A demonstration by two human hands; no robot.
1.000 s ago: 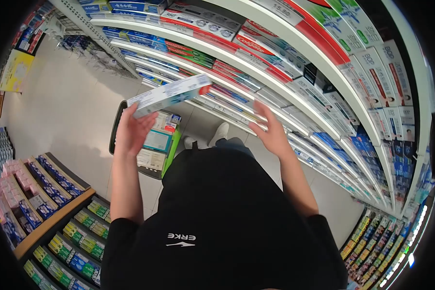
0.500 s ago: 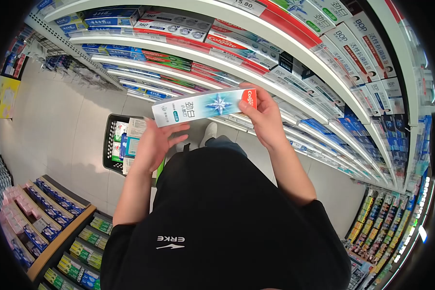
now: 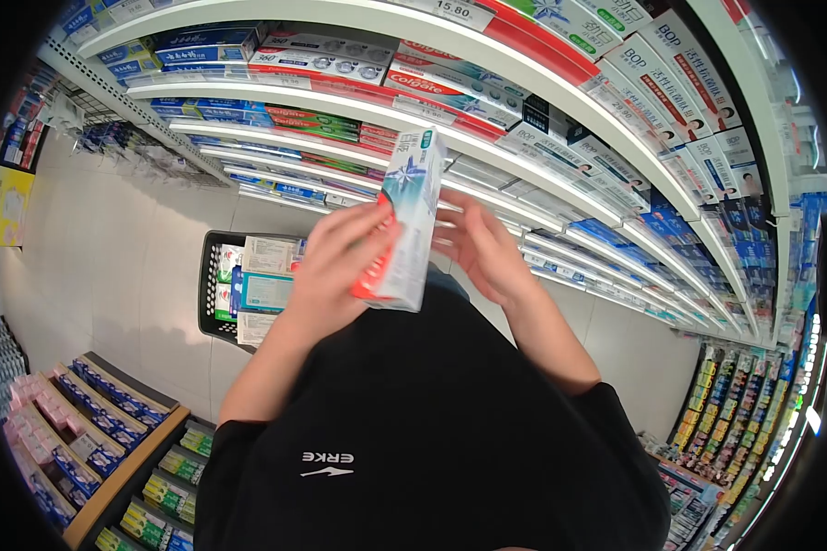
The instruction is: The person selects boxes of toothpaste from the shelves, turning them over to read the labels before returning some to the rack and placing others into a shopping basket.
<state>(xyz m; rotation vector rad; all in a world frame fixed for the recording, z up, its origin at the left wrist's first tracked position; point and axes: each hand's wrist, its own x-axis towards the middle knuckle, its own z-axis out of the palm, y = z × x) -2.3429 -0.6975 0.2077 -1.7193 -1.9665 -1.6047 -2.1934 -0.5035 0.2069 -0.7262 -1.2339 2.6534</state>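
Note:
A white, teal and red toothpaste box stands nearly upright in front of my chest, its red end low and slightly blurred. My left hand grips the lower left side of the box, fingers across the red end. Just right of the box is my right hand, its fingers apart and partly behind the box edge; whether they touch it is unclear. Behind and below my left hand, a dark basket on the floor holds several packs, among them a teal box.
Long shelves of toothpaste boxes curve across the front and right. A wire rack with hanging goods is at the upper left. A wood-edged display stands at the lower left, and another display at the lower right.
The box has turned from lying across to nearly upright. My left hand has closed on its red end, while my right hand has let go and opened beside it.

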